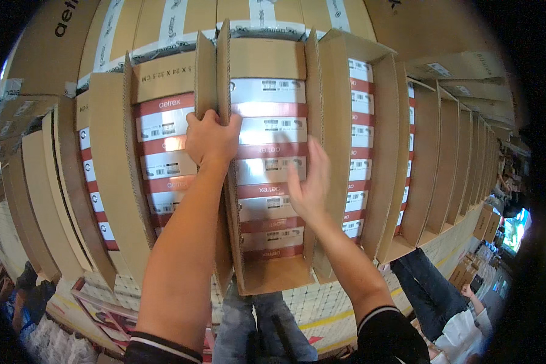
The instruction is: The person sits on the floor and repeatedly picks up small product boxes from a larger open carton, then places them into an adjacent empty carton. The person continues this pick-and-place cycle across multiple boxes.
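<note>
Straight ahead, an opened brown carton (273, 276) holds a column of white-and-red boxes (270, 130) with printed labels. My left hand (213, 138) is closed over the upright cardboard flaps (225, 70) where this carton meets its left neighbour. Its fingers wrap the edges. My right hand (311, 182) is slightly blurred, with thumb and fingers apart and nothing in it. It hovers over the right side of the boxes, near the carton's right flap (312, 109); whether it touches them I cannot tell.
An open carton of similar boxes (164, 164) stands to the left, and another stack (359, 145) to the right. More open cartons (449, 164) run off rightward. Taped cartons (170, 21) lie behind. A person in dark trousers (424, 291) is at lower right; a pink metal frame (103, 315) is lower left.
</note>
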The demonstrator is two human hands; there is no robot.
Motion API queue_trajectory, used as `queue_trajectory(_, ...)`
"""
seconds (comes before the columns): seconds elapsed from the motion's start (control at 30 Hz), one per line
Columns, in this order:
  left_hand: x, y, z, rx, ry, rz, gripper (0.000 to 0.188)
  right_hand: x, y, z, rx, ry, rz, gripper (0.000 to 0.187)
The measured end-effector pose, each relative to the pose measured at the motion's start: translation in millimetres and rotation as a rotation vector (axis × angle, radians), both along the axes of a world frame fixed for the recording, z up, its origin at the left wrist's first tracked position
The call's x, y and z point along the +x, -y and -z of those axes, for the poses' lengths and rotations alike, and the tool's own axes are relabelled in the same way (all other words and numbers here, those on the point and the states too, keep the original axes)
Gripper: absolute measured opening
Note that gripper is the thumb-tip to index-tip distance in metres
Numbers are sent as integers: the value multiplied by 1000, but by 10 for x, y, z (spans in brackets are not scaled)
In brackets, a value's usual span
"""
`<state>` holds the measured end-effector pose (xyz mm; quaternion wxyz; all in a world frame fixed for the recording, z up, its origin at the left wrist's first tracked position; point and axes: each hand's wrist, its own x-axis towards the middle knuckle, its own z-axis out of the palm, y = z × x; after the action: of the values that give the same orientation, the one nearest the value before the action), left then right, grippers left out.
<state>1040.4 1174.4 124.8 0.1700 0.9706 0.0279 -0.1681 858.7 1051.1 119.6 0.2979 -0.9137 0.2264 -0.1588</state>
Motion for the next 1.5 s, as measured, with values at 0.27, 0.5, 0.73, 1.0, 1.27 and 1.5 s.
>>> queue_trajectory(0.27, 2, -34, 54, 12, 7, -13, 48, 2158, 807, 885, 1864, 355, 838, 68)
queue_trajectory(0.5, 14, -98, 128, 13, 69, -38, 44, 3023, 1307, 25, 1748, 391, 795, 50)
queue_trajectory(0.73, 5, -122, 153, 41, 132, -5, 42, 3628, 1694, -1355, 1095, 696, -205, 40)
queue_trajectory(1.0, 11, -118, 101, 27, 99, 14, 47, 270, -417, -300, 579, -106, -199, 26)
queue_trajectory(1.27, -43, -343, 304, -183, 149, 182, 75, -2353, -2490, -881, 614, -571, -161, 40)
queue_trajectory(1.5, -1319, -1971, -168, -491, 23, 518, 67, -1581, -2809, -496, 44, -413, -65, 90)
